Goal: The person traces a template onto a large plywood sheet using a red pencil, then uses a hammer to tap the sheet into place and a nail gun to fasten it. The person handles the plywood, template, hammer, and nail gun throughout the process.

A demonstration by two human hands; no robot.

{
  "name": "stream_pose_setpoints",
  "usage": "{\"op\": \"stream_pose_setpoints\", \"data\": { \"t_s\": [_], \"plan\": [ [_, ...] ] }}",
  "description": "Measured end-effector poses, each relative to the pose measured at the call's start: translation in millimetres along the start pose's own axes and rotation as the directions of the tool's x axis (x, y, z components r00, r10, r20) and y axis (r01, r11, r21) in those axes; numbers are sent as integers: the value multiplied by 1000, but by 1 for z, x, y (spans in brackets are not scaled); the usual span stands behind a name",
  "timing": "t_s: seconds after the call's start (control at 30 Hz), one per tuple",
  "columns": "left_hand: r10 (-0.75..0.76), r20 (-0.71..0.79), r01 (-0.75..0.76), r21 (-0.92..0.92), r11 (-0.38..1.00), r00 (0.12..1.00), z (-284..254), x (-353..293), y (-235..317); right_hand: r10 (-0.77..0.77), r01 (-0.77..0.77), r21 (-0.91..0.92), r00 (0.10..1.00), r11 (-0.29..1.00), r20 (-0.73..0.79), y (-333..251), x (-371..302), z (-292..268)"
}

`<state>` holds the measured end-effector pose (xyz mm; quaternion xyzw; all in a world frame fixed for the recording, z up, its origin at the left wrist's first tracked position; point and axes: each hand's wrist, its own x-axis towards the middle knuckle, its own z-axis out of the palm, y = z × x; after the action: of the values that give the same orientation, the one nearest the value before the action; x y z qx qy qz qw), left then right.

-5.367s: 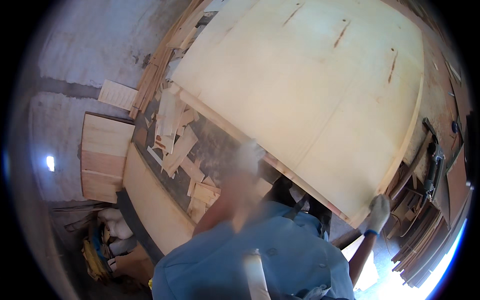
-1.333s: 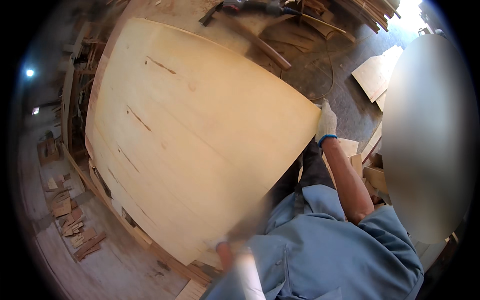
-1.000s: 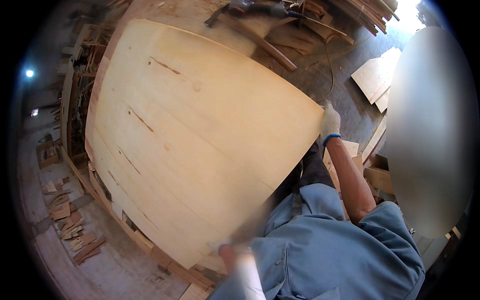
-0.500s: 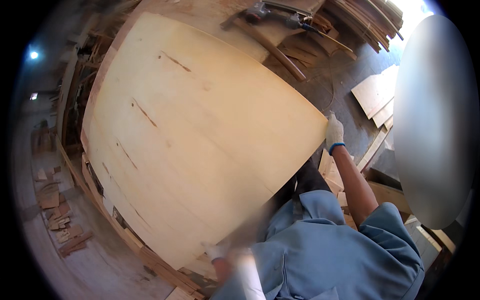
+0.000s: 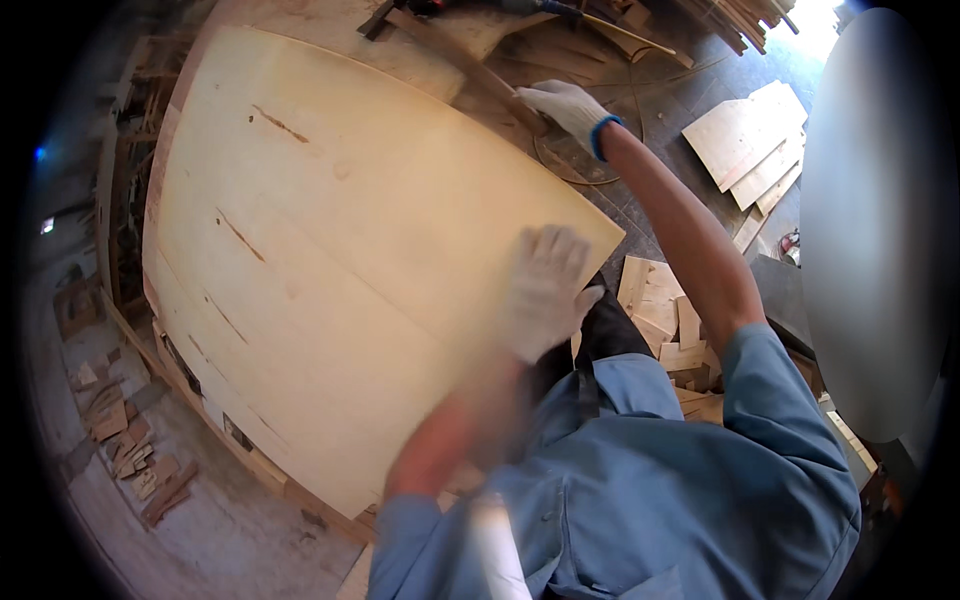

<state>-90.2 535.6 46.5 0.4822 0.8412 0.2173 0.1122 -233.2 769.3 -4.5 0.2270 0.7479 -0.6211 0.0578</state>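
A large pale plywood sheet (image 5: 330, 210) with several brown streaks lies across the bench before me. My left hand (image 5: 550, 280), in a whitish knit glove, rests on its near right corner with the fingers spread; the wrist and forearm are blurred. Beyond the sheet's right edge, my right hand (image 5: 568, 108) wears a similar glove with a blue cuff. Its fingers close over the near end of a brown wooden bar (image 5: 465, 62), though the underside of the grip is hidden.
Cut plywood pieces (image 5: 745, 140) lie on the floor at right, near a thin looped hose (image 5: 640, 130). Wood offcuts (image 5: 665, 305) are heaped beside my legs. Stacked strips (image 5: 725, 20) stand at the far right, and scraps (image 5: 125, 440) litter the left floor.
My right hand has left the sheet's right corner and reached forward to the bar. My left hand has moved from the sheet's near edge up to that right corner.
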Motion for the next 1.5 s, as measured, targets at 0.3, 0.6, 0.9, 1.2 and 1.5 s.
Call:
{"op": "stream_pose_setpoints", "data": {
  "t_s": [0.3, 0.6, 0.9, 1.2, 1.5],
  "plan": [
    [181, 4, -180, 138, 974, 983, 50, 76, -22, -10, 110, -414, 971, 904, 237, -52, 21, 31],
    [125, 119, -132, 52, 990, 985, 57, 89, -18, 53, -13, -379, 994, 925, 95, 7, -110, -92],
    [160, 38, -161, 33, 986, 986, 51, 90, -19, 496, -444, -269, 852, 855, 171, 17, -118, -89],
    [155, 68, -158, 36, 987, 986, 52, 92, -16, 516, -484, -178, 799, 857, 308, 28, -120, -86],
    [152, 116, -151, -15, 988, 982, 48, 95, -14, 453, -422, -165, 823, 891, 343, 35, -112, -90]
  ]
}}
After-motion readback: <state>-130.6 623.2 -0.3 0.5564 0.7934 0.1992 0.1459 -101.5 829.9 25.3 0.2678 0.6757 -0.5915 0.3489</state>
